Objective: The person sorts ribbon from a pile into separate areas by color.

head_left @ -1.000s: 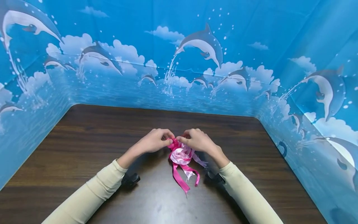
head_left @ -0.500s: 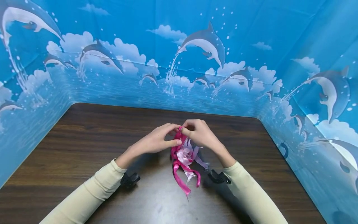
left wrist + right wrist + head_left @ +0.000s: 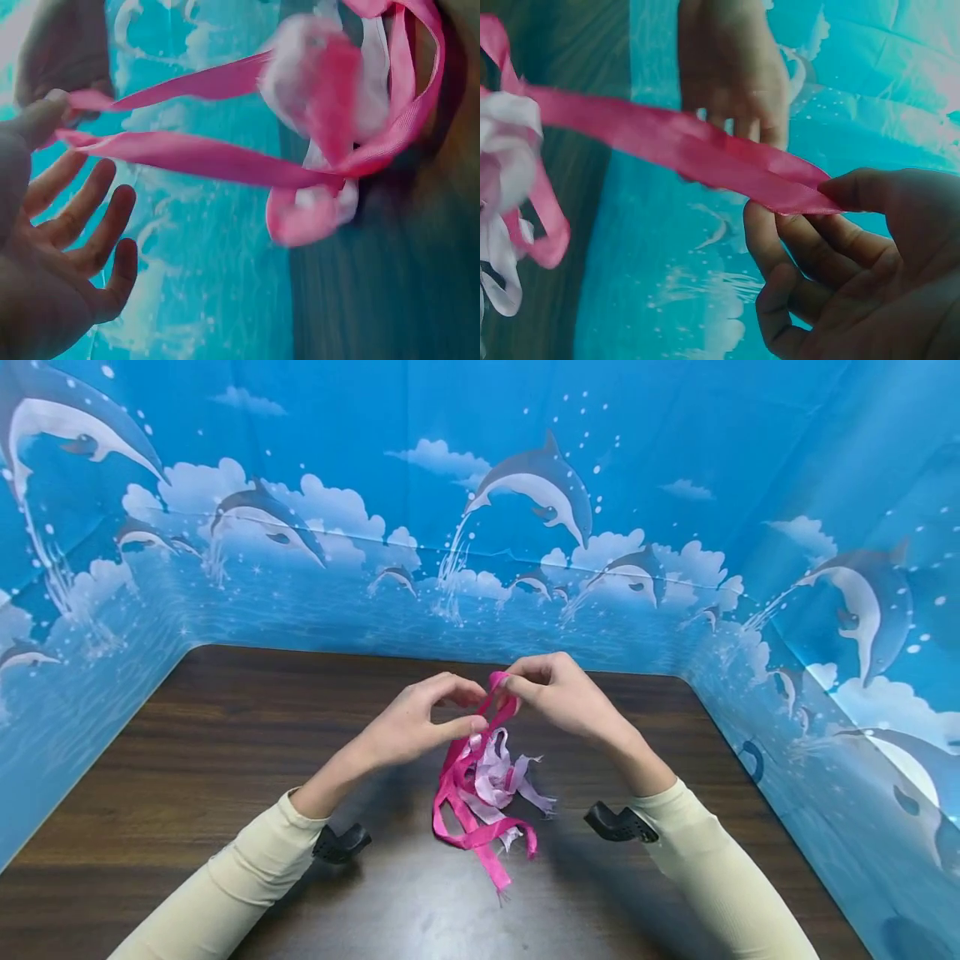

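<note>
A bright pink satin ribbon [image 3: 455, 774] rises from a tangle of ribbons on the table to my right hand [image 3: 573, 697], which pinches a folded bend of it between thumb and fingers. That pinched fold shows closely in the right wrist view, where the ribbon [image 3: 667, 142] stretches taut from the bundle. My left hand [image 3: 405, 722] is beside the raised strip, thumb and fingers spread apart; in the left wrist view, its fingers [image 3: 82, 217] are loosely extended below the ribbon. A pale pink ribbon [image 3: 491, 777] lies crumpled in the bundle, its ends frayed.
A dark wood-grain table [image 3: 225, 760] lies under the hands. A blue dolphin-print curtain [image 3: 337, 593] encloses its back and sides. Black wrist cameras [image 3: 621, 822] sit beneath both forearms.
My right hand has moved up and to the right, drawing the pink ribbon out of the bundle into a longer raised strip. My left fingers have spread away from the bundle.
</note>
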`<state>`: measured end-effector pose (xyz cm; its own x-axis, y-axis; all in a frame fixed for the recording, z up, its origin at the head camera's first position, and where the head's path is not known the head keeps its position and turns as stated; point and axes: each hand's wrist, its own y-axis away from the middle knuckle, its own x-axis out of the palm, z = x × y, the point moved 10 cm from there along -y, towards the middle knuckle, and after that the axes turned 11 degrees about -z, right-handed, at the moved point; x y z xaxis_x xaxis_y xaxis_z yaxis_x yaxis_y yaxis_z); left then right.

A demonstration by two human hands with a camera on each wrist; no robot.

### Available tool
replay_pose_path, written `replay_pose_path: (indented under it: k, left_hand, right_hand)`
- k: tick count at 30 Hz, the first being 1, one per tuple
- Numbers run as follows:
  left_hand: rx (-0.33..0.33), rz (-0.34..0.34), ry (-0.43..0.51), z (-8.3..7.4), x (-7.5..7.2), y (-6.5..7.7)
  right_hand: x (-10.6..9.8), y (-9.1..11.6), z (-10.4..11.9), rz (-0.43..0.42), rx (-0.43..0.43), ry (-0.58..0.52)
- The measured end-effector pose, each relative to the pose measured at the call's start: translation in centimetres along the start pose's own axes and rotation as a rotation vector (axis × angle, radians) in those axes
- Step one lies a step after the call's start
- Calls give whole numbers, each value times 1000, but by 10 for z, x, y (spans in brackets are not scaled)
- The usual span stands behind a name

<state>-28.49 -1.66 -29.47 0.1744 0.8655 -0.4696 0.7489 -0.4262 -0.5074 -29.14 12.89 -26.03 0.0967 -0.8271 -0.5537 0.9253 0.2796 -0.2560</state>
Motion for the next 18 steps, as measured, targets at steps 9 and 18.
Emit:
replay_pose_path:
  k: [9, 18]
  left_hand:
    - [96, 0, 3, -22, 0, -12]
    - [-103, 20, 72, -11, -36, -22]
  right_hand:
    - [-46, 8, 8, -62, 33, 80]
    - [-71, 20, -3, -23, 56, -41]
